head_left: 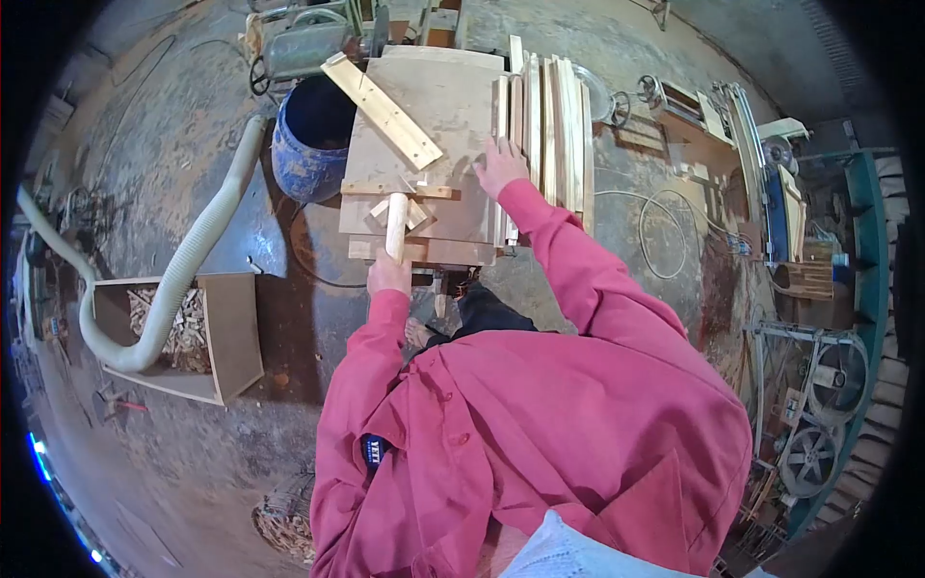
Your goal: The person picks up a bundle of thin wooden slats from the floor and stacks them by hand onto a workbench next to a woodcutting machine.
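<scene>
A pale hose (183,279) curves over a box of wood scraps (183,332) at far left; a blue barrel (306,140) stands just beside the worktable (424,106). The left hand (388,275) is closed round a short wooden dowel (396,226) at the table's near edge; the right hand (501,166), fingers spread flat, rests against the stacked wooden slats (551,125) on the table's right side.

bench top: board (383,110) lies slantwise on workbench (453,96) far-left corner; small offcuts (414,207) near its front edge
slats: stack of slats (554,125) along bench right edge
hands: left hand (388,275) at bench front edge, dowel (396,226) in it; right hand (501,166) beside the slats
floor: barrel (310,140) left of bench; hose (183,270) runs into box (231,332) front-left
</scene>
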Demonstrator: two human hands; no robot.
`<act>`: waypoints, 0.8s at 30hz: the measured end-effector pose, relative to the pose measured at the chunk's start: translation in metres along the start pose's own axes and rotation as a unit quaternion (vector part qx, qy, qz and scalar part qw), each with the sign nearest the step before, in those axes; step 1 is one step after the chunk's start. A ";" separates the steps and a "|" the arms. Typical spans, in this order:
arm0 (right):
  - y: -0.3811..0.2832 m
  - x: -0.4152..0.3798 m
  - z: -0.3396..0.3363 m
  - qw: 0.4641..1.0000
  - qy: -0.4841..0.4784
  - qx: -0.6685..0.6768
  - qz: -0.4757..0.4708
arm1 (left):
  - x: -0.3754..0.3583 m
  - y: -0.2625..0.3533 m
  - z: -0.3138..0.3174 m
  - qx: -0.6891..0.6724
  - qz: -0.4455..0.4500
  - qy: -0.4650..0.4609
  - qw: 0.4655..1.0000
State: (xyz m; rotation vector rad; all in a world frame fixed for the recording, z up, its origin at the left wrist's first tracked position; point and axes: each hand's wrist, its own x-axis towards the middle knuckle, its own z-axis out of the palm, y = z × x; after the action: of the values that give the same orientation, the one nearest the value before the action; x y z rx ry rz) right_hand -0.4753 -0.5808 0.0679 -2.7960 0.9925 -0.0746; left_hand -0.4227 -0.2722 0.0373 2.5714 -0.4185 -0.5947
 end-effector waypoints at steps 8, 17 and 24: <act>-0.025 0.006 0.012 0.987 -0.002 -0.160 0.010 | -0.002 0.007 -0.010 -0.010 -0.007 0.000 1.000; -0.028 0.004 0.014 0.983 0.179 0.023 0.045 | 0.003 0.002 -0.007 -0.006 0.012 0.004 1.000; -0.018 0.023 0.027 0.999 0.046 0.017 -0.011 | 0.005 0.005 -0.007 0.003 -0.005 0.001 1.000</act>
State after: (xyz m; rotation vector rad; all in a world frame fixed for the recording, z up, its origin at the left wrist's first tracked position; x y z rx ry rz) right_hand -0.4437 -0.5773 0.0443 -2.7961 0.9703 -0.2238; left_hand -0.4160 -0.2757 0.0431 2.5815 -0.4076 -0.5958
